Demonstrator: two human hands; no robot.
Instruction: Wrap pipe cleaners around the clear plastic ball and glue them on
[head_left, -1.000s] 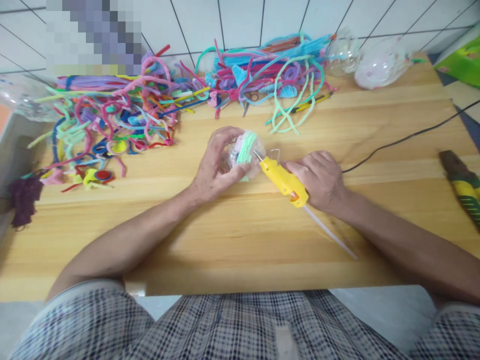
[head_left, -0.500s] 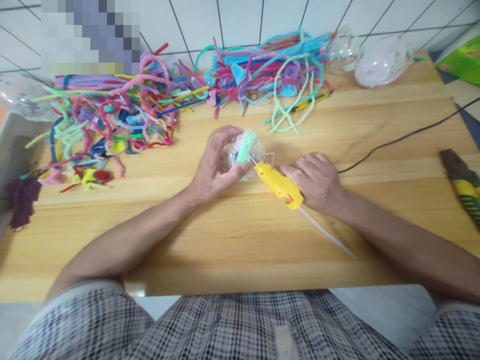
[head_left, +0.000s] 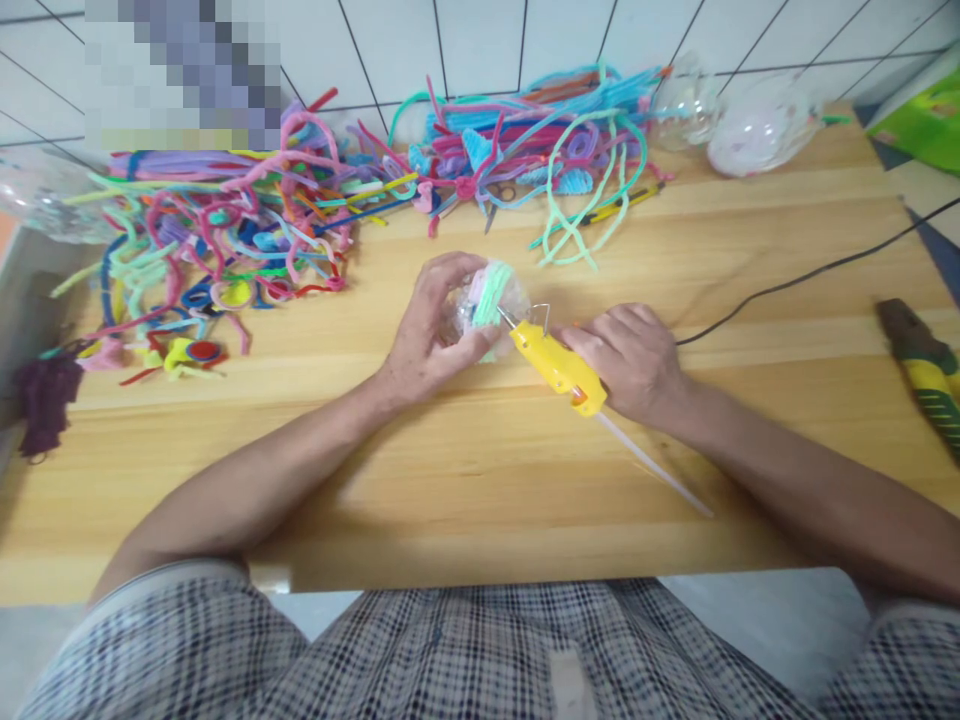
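Note:
My left hand (head_left: 435,325) is closed around a clear plastic ball (head_left: 514,295) near the middle of the table. Mint-green pipe cleaners (head_left: 491,295) band the ball, with pale pink and lilac ones beside them. In my right hand (head_left: 630,360) is a yellow hot glue gun (head_left: 556,365), fingers wrapped round its handle. Its metal nozzle meets the edge of the green band; whether it touches cannot be made out. A whitish glue stick (head_left: 660,468) juts from the gun's rear toward me.
Heaps of coloured pipe cleaners (head_left: 247,220) line the back and left. Among them lie scissors (head_left: 491,208) and a yellow cutter (head_left: 626,202). Clear plastic balls (head_left: 761,125) stand at the back right. A black cord (head_left: 787,285) runs rightward; yellow-and-black-handled pliers (head_left: 922,375) rest at the right edge.
Almost nothing differs. Both hands, the ball and the glue gun hold nearly the same positions, with the nozzle still at the green band.

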